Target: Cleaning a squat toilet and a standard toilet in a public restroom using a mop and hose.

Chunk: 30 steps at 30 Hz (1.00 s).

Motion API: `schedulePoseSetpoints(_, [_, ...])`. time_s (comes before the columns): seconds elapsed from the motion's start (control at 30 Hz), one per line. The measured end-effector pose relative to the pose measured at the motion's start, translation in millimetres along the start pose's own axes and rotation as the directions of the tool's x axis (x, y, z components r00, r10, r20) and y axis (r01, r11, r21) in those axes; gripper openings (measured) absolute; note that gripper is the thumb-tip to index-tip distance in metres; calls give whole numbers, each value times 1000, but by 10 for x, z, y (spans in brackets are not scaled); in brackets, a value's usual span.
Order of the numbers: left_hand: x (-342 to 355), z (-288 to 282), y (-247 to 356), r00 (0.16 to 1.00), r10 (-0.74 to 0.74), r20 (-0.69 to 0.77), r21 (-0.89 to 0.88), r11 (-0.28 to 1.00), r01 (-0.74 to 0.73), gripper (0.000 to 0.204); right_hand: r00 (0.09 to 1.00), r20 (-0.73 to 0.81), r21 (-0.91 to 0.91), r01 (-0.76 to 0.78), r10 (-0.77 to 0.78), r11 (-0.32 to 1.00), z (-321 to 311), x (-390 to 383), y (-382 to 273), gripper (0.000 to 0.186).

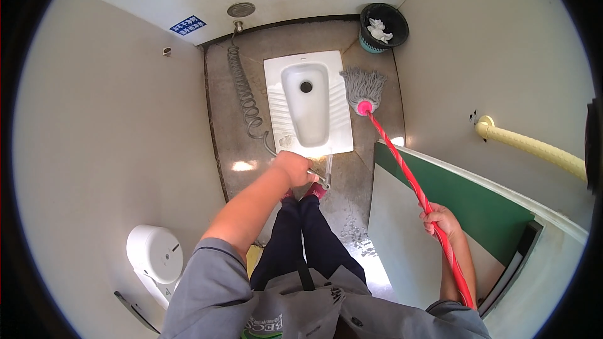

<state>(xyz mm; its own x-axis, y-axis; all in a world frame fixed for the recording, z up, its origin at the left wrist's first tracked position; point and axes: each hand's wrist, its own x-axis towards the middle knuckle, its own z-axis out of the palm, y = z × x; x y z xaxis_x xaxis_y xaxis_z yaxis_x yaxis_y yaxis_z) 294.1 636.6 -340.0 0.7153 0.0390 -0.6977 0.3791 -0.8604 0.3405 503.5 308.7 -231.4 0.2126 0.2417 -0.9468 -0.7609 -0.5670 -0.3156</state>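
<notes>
My left hand (293, 168) is closed around a metal hand sprayer (322, 181) just in front of the white squat toilet (344, 136). A pale streak that looks like water runs from the sprayer's head toward the toilet's near edge. From my left hand a grey coiled hose (244, 91) stretches to the far wall. Over on the right, my right hand (441, 220) grips the red, twist-patterned handle of a mop (411, 179). Its grey string head (364, 86) rests on the floor against the toilet's right side.
A dark bin (392, 19) with white paper stands in the far right corner. A green and white door (452, 198) is close on my right, below a yellow grab bar (534, 147). A white paper dispenser (154, 254) hangs on the left wall. The grey floor (352, 207) looks wet.
</notes>
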Motion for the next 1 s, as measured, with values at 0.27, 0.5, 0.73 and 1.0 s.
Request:
schedulePoseSetpoints(0.27, [129,-145,-35,993,-51,-104,-36,998,48,48,1000,15,-14,-3,4,1000,-23,16,-23,38])
schedulePoseSetpoints(0.5, [103,-442,-244,958,-169,-233,-134,981,140,46,998,67,-35,10,-7,999,-124,36,63,42])
schedulePoseSetpoints(0.73, [-86,-303,-619,913,-274,-301,-262,945,197,44,1000,25,4,5,-5,1000,1,32,15,40])
schedulePoseSetpoints(1.0, [-380,-314,-930,860,-446,-247,-266,885,383,43,998,59,15,10,-11,1000,-82,39,20,38])
